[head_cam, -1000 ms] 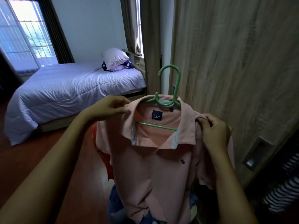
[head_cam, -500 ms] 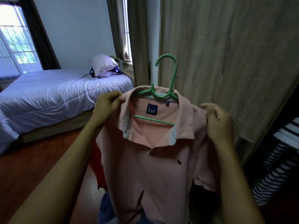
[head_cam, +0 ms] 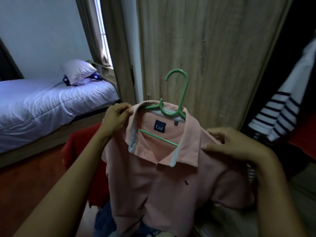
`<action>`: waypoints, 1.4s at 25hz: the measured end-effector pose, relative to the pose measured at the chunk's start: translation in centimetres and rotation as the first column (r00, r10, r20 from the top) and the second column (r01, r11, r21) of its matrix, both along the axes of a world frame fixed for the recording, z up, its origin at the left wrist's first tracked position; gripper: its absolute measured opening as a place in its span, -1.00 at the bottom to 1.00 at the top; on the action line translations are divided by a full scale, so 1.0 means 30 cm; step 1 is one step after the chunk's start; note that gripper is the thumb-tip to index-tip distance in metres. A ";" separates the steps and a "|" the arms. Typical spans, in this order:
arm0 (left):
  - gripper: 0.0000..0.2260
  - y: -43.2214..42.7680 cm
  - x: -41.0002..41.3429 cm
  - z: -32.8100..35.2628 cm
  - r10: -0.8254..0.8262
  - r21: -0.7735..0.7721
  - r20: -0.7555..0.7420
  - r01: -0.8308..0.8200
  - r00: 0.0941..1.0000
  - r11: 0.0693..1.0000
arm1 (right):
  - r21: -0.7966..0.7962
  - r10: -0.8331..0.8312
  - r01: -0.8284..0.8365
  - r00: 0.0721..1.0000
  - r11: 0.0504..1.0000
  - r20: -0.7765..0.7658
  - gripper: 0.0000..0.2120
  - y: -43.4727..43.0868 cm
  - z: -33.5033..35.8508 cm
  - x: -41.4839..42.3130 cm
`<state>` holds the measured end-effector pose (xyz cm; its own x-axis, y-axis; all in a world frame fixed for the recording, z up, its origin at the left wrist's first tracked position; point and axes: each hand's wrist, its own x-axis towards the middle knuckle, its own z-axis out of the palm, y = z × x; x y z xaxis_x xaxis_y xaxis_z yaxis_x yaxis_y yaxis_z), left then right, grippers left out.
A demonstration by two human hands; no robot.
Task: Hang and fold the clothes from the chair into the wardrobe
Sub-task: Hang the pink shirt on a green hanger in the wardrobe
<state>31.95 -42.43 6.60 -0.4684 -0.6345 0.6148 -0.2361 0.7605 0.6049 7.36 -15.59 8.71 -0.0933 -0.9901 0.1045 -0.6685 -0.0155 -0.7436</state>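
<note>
**Shirt on its hanger, wardrobe opening off to the right**

The pink polo shirt point(head_cam: 171, 185) hangs between the two hands on the green hanger point(head_cam: 183, 94). The hanger's bar runs from hand to hand, and its hook stands above and just beyond them. The left hand point(head_cam: 116, 117) pinches the collar edge. The right hand point(head_cam: 234, 146) grips the opposite shoulder, thumb across the front. Behind the hook stands the wardrobe door point(head_cam: 205, 48). The dark opening, where a striped top point(head_cam: 277, 113) hangs, lies beyond the right hand, which is the nearer one. A bed point(head_cam: 51, 103) sits well beyond the left hand.
</note>
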 end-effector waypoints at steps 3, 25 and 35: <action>-0.82 0.060 -0.113 -0.035 -0.141 0.058 0.043 0.139 0.989 0.989 | 0.075 -0.075 0.068 0.993 0.995 0.089 -0.76 0.152 -0.069 0.042; -0.78 0.890 -0.757 -0.342 -0.590 0.315 0.113 0.535 0.799 0.784 | 0.340 -0.939 0.897 0.331 0.284 -0.090 -0.63 1.003 -0.296 0.179; -0.79 0.831 -0.968 0.106 -0.400 -0.074 -0.409 0.407 0.820 0.910 | 0.126 -0.977 0.974 0.174 0.189 0.121 -0.79 0.875 -0.013 -0.102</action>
